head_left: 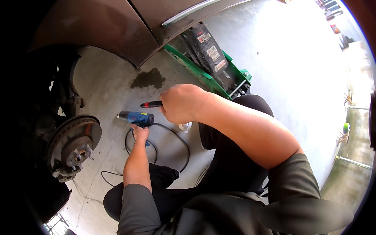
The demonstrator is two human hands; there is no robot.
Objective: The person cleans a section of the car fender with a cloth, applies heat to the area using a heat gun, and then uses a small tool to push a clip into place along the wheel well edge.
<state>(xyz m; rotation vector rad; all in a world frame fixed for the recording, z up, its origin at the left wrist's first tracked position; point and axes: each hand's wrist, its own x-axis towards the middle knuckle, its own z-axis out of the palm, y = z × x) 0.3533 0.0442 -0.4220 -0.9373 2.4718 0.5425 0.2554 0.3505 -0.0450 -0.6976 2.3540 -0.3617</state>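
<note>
Heat gun [138, 118], blue with a metal nozzle, is low in front of the person, level or nearly so, its nozzle turned left toward the brake disc. Nearest are the grey sleeves [137, 205] and the bent legs in black trousers [231, 164]. The right hand [180, 102] is raised in the middle of the view, its grip closed on a slim black-and-red tool [150, 104]; the tool's end points left, above the gun as seen, and its kind cannot be told. Lower down, the left hand [140, 133] has its grip wrapped around the gun's handle just under the body; whether a finger presses the trigger cannot be told. Behind the right wrist shows part of a white round thing [185, 127]. Black cord [188, 150] loops over the grey floor [105, 86] around the gun. To the left, apart from the nozzle, stands the bare brake disc [62, 137] with its studs [79, 156] jutting out. Farther off lie a dark stain [149, 78] and a green-and-black jack [211, 55], beside the brown car [98, 27].
</note>
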